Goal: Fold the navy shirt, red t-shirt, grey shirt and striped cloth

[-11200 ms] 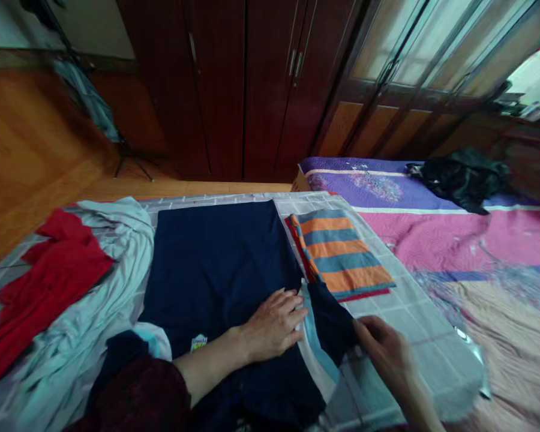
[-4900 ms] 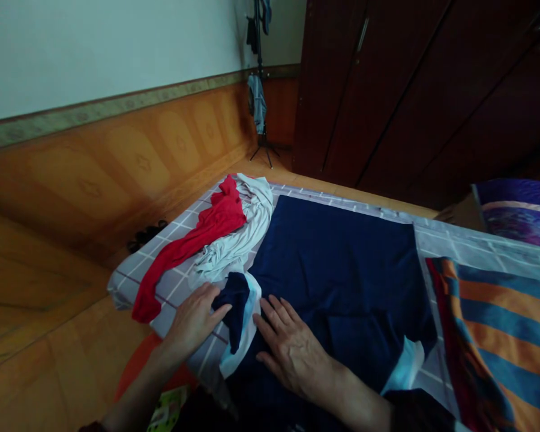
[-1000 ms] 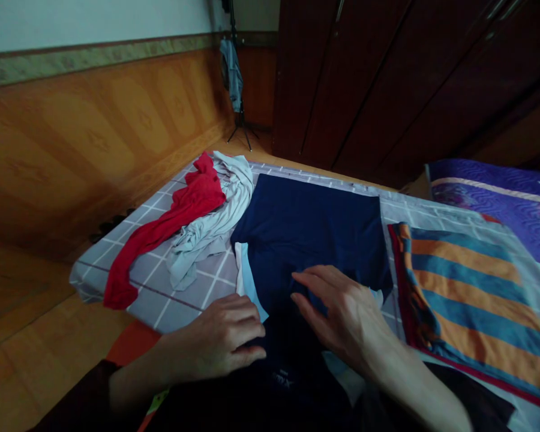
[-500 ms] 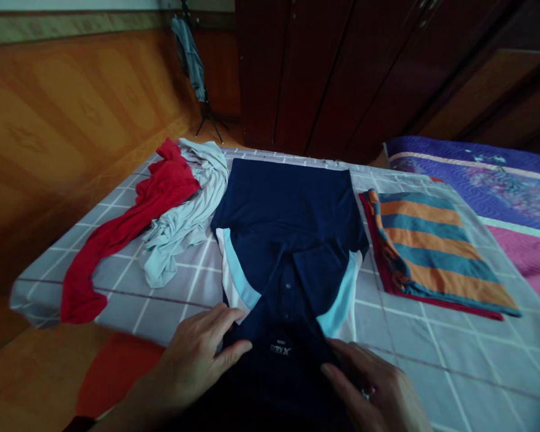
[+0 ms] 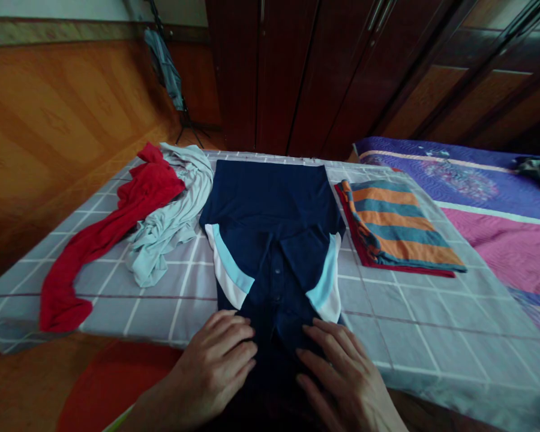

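A navy polo shirt (image 5: 270, 198) with light blue and white bands on its sleeves lies spread over the grey checked cloth, its sleeves turned inward and its buttoned front facing me. My left hand (image 5: 216, 363) rests on the near left part of the shirt, fingers lying over the fabric. On the near right part, my right hand (image 5: 339, 366) lies with its fingers spread on the cloth of the shirt. Neither hand pinches the fabric as far as I can see. The shirt's nearest part is dark and partly hidden between my hands.
Left of the shirt lie a crumpled red garment (image 5: 112, 225) and a pale grey garment (image 5: 173, 225). A folded orange-and-teal striped garment (image 5: 400, 225) lies on a dark red one at right. Behind stand a dark wardrobe (image 5: 288, 78) and a purple-and-pink bedspread (image 5: 432, 156).
Both hands have let go of the collar edges and now lie on the shirt. The collar has folded over, covering the inside label. The camera view has shifted right.
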Motion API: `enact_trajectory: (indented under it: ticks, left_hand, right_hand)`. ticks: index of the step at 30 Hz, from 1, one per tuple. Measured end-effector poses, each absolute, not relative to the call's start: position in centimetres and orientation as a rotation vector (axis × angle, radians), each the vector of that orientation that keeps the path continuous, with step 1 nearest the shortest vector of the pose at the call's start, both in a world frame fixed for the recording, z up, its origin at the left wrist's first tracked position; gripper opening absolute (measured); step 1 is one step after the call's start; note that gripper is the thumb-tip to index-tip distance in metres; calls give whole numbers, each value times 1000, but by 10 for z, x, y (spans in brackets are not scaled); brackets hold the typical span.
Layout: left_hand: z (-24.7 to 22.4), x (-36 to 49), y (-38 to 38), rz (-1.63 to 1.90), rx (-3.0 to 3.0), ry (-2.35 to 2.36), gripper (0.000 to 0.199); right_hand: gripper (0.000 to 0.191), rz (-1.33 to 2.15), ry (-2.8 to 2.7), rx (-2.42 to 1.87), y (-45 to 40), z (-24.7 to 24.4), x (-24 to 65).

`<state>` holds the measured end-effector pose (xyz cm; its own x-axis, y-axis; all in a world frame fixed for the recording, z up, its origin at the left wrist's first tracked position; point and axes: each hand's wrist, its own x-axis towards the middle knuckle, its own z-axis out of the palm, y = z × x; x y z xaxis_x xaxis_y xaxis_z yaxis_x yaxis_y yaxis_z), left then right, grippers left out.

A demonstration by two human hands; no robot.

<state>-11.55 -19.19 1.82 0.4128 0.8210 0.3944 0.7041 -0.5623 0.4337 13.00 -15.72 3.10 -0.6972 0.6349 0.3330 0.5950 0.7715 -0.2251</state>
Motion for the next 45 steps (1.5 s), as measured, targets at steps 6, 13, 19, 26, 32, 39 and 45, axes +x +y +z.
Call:
enact_trajectory:
  ticks: [6, 13, 19, 26, 32, 39, 45]
  left_hand:
    - [8, -139, -202, 550, 2711, 1163, 43]
    - [2, -138, -200, 779, 2689, 1190, 41]
    - [10, -113, -196, 888, 2461, 1416, 62]
    - [3, -88, -184, 758, 2467, 1693, 16]
    - [7, -88, -185, 599, 2482, 1659, 25]
    - [11, -95, -174, 881, 2390, 1665, 14]
    - [26, -95, -166, 1005, 2390, 1488, 13]
  right_hand:
    - [43, -54, -2810, -748, -160, 14, 157]
    - [66, -53, -2877, -664, -155, 2, 147]
    - [67, 59, -2900, -604, -149, 3, 131]
    - [87, 133, -2914, -618, -152, -6, 133]
    - [92, 163, -2893, -634, -154, -8, 131]
    - [79, 125, -2928, -594, -152, -8, 132]
    - [72, 198, -2946, -576, -150, -2, 132]
